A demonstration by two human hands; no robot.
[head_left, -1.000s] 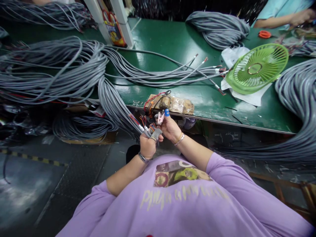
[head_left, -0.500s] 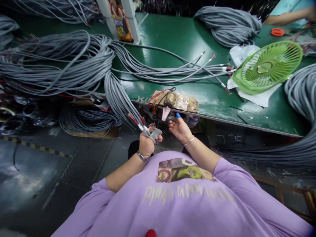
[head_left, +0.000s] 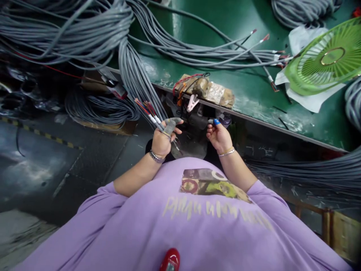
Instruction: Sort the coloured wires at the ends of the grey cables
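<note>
My left hand (head_left: 163, 141) is closed around several grey cables (head_left: 158, 123), just below the table's front edge. Grey covers wrap its thumb and forefinger. The cables' stripped ends, with white bands and thin coloured wires (head_left: 143, 108), stick out past the hand to the upper left. To the right, and apart from it, my right hand (head_left: 220, 138) is closed in a pinch, its thumb tip covered in blue. Something small and grey shows at its fingertips; whether it is a finger cover or a held piece I cannot tell. A pale clip (head_left: 193, 103) hangs between the hands.
A taped block (head_left: 216, 94) with red and black wires sits at the edge of the green table (head_left: 242, 88). Grey cable bundles (head_left: 93, 35) lie at left and drape over the edge. A green fan (head_left: 324, 62) stands at right on white paper. Coiled cable (head_left: 105, 107) lies below.
The view has tipped downward, so the table sits higher. My right hand has moved away from my left, widening the gap. My left hand still holds the cables, its fingers now more extended.
</note>
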